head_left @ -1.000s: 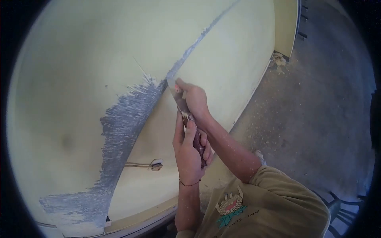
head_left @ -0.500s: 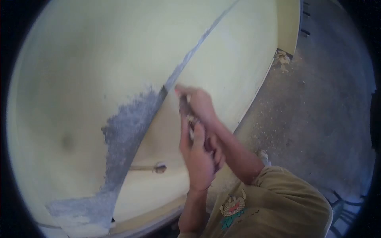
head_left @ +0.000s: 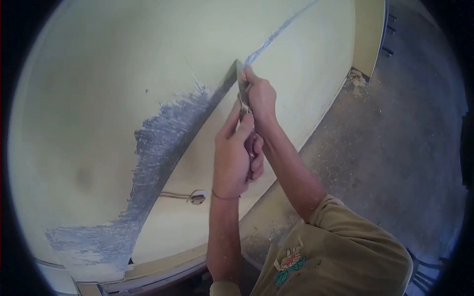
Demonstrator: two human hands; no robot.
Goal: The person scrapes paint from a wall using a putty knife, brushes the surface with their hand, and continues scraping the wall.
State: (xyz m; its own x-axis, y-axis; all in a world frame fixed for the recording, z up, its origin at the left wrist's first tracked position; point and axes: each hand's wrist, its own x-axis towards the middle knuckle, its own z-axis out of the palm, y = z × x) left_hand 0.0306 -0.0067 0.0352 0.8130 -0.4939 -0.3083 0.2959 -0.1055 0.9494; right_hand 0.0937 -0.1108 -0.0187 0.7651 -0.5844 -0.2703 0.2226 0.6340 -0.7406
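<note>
My left hand [head_left: 233, 160] is closed round the handle of a scraper [head_left: 242, 81], its thumb lying along the tool. Higher up, my right hand [head_left: 261, 96] is shut on the blade end, fingertips close to the wall. The blade's tip meets the pale wall [head_left: 118, 59] at a sloping edge. Below and left of it spreads a rough grey patch [head_left: 165, 135] with ragged, streaked borders. Beyond the blade, a thin grey strip [head_left: 281, 33] continues up to the right. The fingers partly hide the scraper's handle.
A round wall fitting [head_left: 198, 197] with a short cable sits beneath the grey patch. The concrete floor [head_left: 365, 158] lies to the right, with a heap of debris [head_left: 358, 79] by the wall corner. Dark metal legs [head_left: 424, 276] stand at lower right.
Both hands and the scraper have moved up and slightly right along the sloping edge. My forearms reach out further, and the view has shifted a little.
</note>
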